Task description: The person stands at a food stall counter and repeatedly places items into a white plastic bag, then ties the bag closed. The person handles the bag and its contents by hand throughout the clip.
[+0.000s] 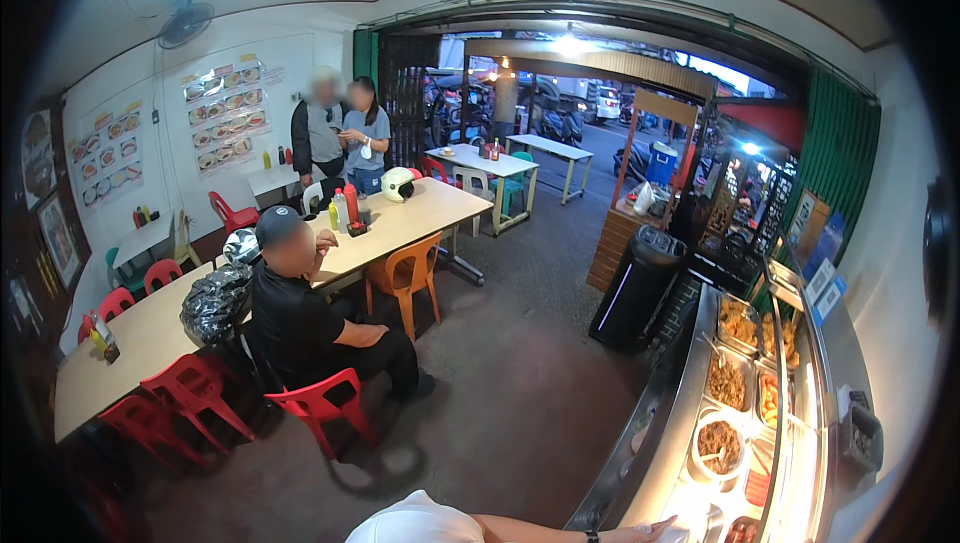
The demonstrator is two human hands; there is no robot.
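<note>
My left arm, in a white sleeve (420, 520) with a dark wristband (592, 536), reaches right along the bottom edge. My left hand (637, 533) is at the lit food counter, its fingers beside a glare-washed metal pan (697, 522). Glare and the frame edge hide whether it grips anything. My right hand is out of view. Farther along stand a round white pot (696, 472) of chopped food with a spoon, a steel pan of brown food (726, 385), a pan of fried pieces (739, 324) and a pan of red-orange food (769, 397).
A glass guard edge (780, 393) rises over the pans. Beyond the counter stands a black party speaker (637, 288). A seated person (300, 310) is at a long table (420, 217), near a red plastic chair (322, 397). Two people (341, 134) stand by the wall.
</note>
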